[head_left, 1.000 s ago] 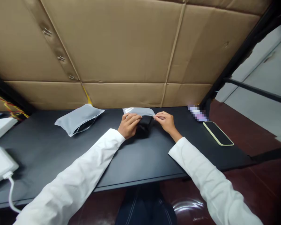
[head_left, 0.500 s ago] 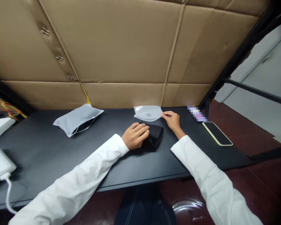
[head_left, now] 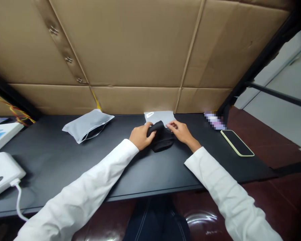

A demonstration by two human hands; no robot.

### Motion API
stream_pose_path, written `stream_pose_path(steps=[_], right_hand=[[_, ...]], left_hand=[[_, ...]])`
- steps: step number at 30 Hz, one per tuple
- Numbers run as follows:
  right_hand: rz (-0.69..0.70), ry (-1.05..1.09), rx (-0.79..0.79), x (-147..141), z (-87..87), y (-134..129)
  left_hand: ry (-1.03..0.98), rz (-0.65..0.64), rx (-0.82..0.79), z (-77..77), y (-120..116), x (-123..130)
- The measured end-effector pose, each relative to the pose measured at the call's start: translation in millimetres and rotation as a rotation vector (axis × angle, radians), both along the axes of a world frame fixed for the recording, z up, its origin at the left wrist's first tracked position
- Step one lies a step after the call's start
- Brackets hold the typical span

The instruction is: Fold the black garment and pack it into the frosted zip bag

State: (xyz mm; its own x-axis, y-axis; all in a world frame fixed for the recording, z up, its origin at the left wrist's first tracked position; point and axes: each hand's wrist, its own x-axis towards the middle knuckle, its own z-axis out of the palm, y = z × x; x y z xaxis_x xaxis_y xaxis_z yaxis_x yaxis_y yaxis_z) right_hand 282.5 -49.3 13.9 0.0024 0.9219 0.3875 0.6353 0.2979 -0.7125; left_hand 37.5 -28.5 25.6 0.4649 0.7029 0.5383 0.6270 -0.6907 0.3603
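My left hand (head_left: 141,136) is closed on one end of a folded black cloth item (head_left: 163,136), its fingers and thumb round a raised fold. The rest of the cloth lies on the dark table. Behind it, flat against the cardboard wall, is a frosted plastic pouch (head_left: 161,116) with a small white label at its upper left. My right hand (head_left: 181,131) pinches at the pouch's near right edge, close to the cloth. The pouch's front edge is partly hidden by the raised cloth.
A second frosted pouch (head_left: 90,124), mouth partly open, lies to the left. At far left stand a white device (head_left: 6,172) with a cable and a white box (head_left: 5,135). A phone (head_left: 237,142) lies at right, near a blurred-out item (head_left: 215,121). Cardboard (head_left: 132,50) walls the back.
My left hand has gone from resting on top of the black cloth to gripping it and lifting one end towards the pouch. My right hand has shifted slightly left and nearer along the pouch's edge.
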Motion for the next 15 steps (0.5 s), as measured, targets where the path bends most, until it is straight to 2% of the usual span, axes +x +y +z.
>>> stream_pose_path(steps=[2,5,8,10,12,15], right_hand=[[0.103,-0.037,-0.034,1,-1.0,-1],[0.262,-0.111,-0.078,3,0.0,-2],[0.377,-0.139,-0.145,6,3.4,-2],[0.405,-0.122,-0.183,8,5.7,-2],[0.425,-0.093,-0.218,10,7.2,-1],[0.443,-0.045,-0.261,12,7.6,-1]], left_hand=[[-0.208,-0.010,-0.138,0.7,8,-5],[-0.415,-0.184,-0.366,-2.1,20,-17],[-0.370,-0.481,-0.717,-5.4,29,-32],[-0.333,-0.600,-0.963,-5.9,35,-42],[-0.351,-0.597,-1.116,-5.0,42,-51],[-0.329,-0.512,-1.098,-0.6,49,-59]])
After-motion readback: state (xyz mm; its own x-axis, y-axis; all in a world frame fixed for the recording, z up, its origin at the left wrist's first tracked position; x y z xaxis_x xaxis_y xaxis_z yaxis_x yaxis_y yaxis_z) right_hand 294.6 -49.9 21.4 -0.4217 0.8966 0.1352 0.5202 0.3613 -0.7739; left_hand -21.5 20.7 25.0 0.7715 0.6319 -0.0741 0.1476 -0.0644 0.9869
